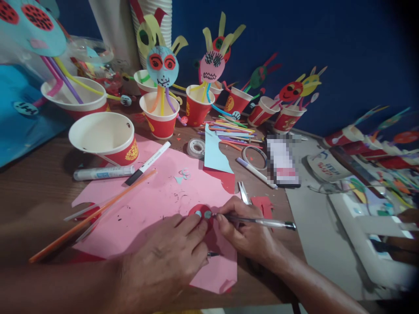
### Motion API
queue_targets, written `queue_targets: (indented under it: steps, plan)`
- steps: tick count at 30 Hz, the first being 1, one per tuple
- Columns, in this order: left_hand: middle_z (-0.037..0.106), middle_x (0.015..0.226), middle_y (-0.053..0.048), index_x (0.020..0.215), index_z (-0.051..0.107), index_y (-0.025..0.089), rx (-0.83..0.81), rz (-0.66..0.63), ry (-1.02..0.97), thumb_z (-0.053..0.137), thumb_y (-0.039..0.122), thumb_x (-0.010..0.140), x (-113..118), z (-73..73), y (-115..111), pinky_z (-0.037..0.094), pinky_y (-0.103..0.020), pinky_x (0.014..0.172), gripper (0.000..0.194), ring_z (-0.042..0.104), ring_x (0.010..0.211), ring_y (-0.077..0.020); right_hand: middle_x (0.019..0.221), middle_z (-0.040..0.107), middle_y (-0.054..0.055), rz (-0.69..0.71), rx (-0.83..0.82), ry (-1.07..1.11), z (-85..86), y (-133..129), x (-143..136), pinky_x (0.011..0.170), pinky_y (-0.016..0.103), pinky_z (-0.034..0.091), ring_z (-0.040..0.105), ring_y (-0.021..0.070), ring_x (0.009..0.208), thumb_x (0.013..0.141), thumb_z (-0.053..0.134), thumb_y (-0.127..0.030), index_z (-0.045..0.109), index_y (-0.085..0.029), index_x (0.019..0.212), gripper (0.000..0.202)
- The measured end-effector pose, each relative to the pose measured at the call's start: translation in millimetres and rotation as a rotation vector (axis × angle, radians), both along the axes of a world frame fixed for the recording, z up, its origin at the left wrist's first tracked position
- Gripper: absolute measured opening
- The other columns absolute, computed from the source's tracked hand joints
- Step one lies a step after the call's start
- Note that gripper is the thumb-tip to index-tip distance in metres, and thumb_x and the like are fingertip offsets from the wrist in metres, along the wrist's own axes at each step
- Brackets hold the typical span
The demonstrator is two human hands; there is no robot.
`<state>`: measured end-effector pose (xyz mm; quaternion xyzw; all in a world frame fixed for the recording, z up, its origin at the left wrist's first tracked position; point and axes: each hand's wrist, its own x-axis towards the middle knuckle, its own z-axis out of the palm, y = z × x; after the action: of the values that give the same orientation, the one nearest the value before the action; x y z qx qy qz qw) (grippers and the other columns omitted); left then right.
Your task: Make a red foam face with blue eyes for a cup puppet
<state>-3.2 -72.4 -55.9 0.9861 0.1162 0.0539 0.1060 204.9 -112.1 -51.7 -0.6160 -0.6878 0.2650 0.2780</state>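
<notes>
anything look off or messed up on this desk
The pink sheet looks worn: its edges are uneven, dark marks speckle it, and its near right corner curls up. Small pale-blue scraps lie on it.

Dim light, soft shadows, blurred edges, dark right corners

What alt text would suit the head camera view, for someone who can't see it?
A person's right grip holds a pen at a red disc with pale dots, while the left grip rests against it, over pink paper. Behind, figures with drawn faces stand in red cups.
</notes>
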Motion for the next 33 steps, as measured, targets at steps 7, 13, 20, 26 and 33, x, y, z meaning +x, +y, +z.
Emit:
queue_targets:
  steps: [7,13,20,26,33]
  plan:
    - [0.062,0.111,-0.009,0.093,0.062,0.018,0.064,0.030,-0.034,0.050,0.028,0.085,2.2,2.4,-2.0,0.042,-0.039,0.080,0.018,0.050,0.105,-0.0267,0.057,0.058,-0.003,0.011,0.032,0.035,0.8,3.0,-4.6,0.045,0.018,0.038,0.048,0.0078,0.046,0.083,0.054,-0.026,0.056,-0.019,0.079,0.008]
    - [0.062,0.108,-0.008,0.094,0.062,0.018,0.051,0.024,-0.065,0.047,0.029,0.086,1.7,1.7,0.2,0.041,-0.038,0.079,0.020,0.051,0.103,-0.0262,0.062,0.060,-0.002,-0.015,0.024,-0.005,-0.4,1.4,-1.1,0.050,0.020,0.042,0.054,0.0099,0.053,0.083,0.055,-0.027,0.056,-0.020,0.081,0.007]
    - [0.061,0.106,-0.009,0.094,0.063,0.018,0.054,0.041,-0.029,0.048,0.027,0.086,2.6,2.3,-2.2,0.037,-0.037,0.085,0.019,0.050,0.102,-0.0238,0.060,0.059,-0.002,0.012,0.020,-0.006,0.1,0.7,-2.9,0.047,0.020,0.041,0.052,0.0099,0.050,0.084,0.053,-0.028,0.056,-0.020,0.079,0.010]
    - [0.062,0.107,-0.010,0.091,0.063,0.018,0.046,0.020,-0.045,0.048,0.028,0.086,1.7,1.5,-1.3,0.038,-0.038,0.083,0.018,0.051,0.101,-0.0247,0.062,0.060,-0.002,0.001,0.030,-0.028,0.1,0.6,-1.3,0.048,0.019,0.041,0.053,0.0097,0.052,0.083,0.054,-0.027,0.056,-0.020,0.082,0.008]
    - [0.063,0.107,-0.009,0.090,0.062,0.019,0.053,0.028,-0.060,0.050,0.027,0.085,0.9,0.1,-2.3,0.041,-0.039,0.080,0.016,0.051,0.102,-0.0260,0.060,0.060,-0.002,0.004,0.034,-0.025,1.0,1.4,-1.8,0.047,0.020,0.040,0.053,0.0098,0.051,0.084,0.053,-0.028,0.056,-0.020,0.079,0.010]
